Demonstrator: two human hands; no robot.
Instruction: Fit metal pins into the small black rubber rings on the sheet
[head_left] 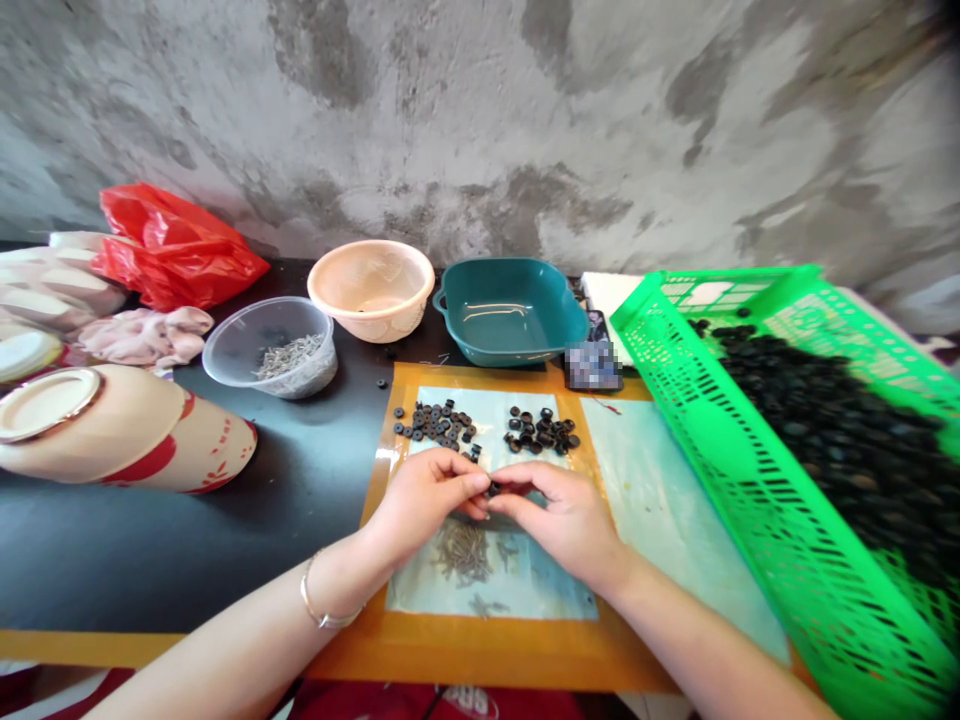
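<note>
My left hand (427,495) and my right hand (559,510) meet fingertip to fingertip over a pale work mat (675,500) edged in orange tape. Both pinch a small black ring-shaped part (493,489) between them. Just beyond the fingers lie two small heaps of black washers, one at the left (437,421) and one at the right (541,428). A loose pile of small metal pins (463,553) rests on the mat under my wrists. A bracelet circles my left wrist.
A green plastic basket (757,520) full of black parts tilts at the right. Behind the mat stand a teal dish (510,310), a peach bowl (371,290) and a clear tub of pins (270,345). A red-patterned bowl (127,430) lies at left, a red bag (172,245) behind.
</note>
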